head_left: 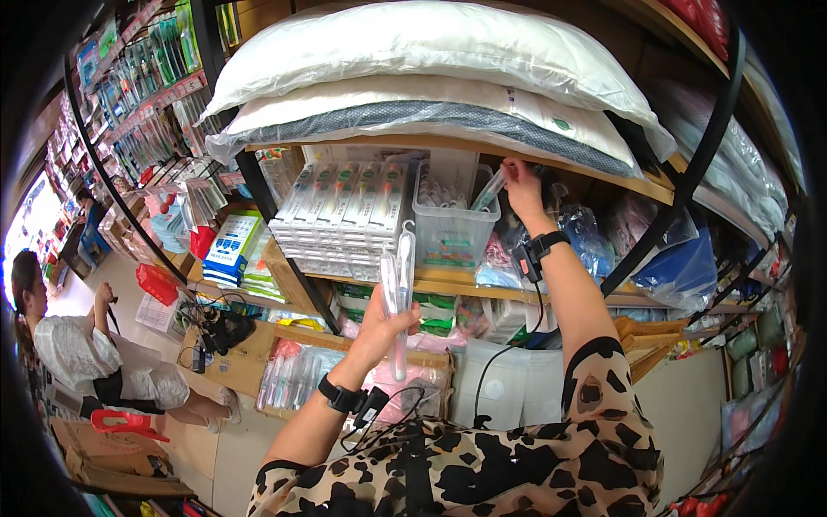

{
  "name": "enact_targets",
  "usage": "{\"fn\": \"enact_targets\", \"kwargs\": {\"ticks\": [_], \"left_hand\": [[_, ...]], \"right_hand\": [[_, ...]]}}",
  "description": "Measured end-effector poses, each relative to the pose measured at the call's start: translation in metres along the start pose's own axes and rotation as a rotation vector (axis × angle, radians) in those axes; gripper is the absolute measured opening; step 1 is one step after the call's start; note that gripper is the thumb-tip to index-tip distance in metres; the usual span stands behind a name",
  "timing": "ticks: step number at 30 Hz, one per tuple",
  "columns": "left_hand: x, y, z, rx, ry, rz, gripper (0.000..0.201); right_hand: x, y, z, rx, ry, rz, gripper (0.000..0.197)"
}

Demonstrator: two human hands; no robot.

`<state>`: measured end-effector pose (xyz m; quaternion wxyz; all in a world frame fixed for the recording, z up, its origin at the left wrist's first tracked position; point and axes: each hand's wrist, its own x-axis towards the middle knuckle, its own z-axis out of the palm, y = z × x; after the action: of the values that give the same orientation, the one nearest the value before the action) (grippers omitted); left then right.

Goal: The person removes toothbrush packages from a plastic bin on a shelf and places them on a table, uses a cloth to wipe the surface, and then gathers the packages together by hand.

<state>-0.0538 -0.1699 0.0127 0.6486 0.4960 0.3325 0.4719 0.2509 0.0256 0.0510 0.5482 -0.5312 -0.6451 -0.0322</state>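
Observation:
My left hand (376, 329) is closed around a few long clear packs (402, 271) that look like toothbrushes, held upright in front of the shelf. Farther up, my right hand (523, 185) grips the upper end of another slim clear pack (489, 191) with teal on it, also apparently a toothbrush. That pack leans over the right rim of a clear plastic bin (457, 226), which holds more small packs with white hooks. Left of the bin, white boxes with toothbrushes showing (345, 202) are stacked in layers. My right fingertips are partly hidden by the hand.
Bagged white pillows (439, 43) lie on the shelf above. Plastic-wrapped goods (586, 241) crowd the shelf to the right. Below stands an open carton of packaged toothbrushes (297, 379). A black shelf post (680, 189) rises at right. Another person (103, 362) stands at left.

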Motion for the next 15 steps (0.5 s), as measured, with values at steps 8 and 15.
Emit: {"fn": "enact_targets", "kwargs": {"ticks": [8,15], "left_hand": [[-0.003,-0.001,-0.006,0.055,0.021,-0.011,0.05],[-0.001,-0.003,-0.002,0.058,0.037,-0.024,0.049]], "right_hand": [[0.012,0.026,0.036,-0.287,-0.336,-0.022,0.022],[0.019,0.042,0.037,-0.252,-0.518,0.038,0.021]]}}
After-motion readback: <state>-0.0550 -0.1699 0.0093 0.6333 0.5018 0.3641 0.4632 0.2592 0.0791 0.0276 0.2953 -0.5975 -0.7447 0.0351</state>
